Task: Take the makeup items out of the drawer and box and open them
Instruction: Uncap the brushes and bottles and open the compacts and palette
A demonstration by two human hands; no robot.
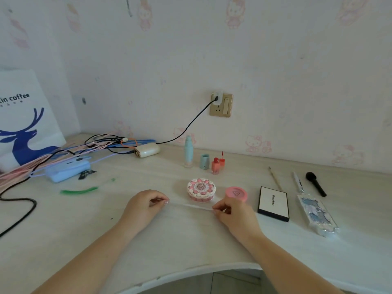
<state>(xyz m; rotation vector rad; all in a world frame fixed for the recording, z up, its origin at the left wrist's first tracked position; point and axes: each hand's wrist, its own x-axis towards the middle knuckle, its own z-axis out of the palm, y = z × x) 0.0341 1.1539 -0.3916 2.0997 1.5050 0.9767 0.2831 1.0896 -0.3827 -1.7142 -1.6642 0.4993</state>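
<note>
I see my left hand [146, 205] and right hand [232, 211] each pinching one end of a thin, pale, stick-shaped item [189, 206] over the near desk [191, 240]. Just beyond sit a round frilled compact [201, 189], closed, and a smooth pink pot [236, 193].

Pale wallpaper [275, 60] with faint pink cartoon cats, gold wall socket [221, 105], light wood-grain desk [191, 240], soft daylight

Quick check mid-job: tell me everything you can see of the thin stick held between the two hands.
The stick is thin, pale and whitish, blurred, its material unclear. It lies almost level just above the desk, in front of the round decorated case. The left hand pinches one end, the right hand the other. Whether its cap is off cannot be told.
</note>
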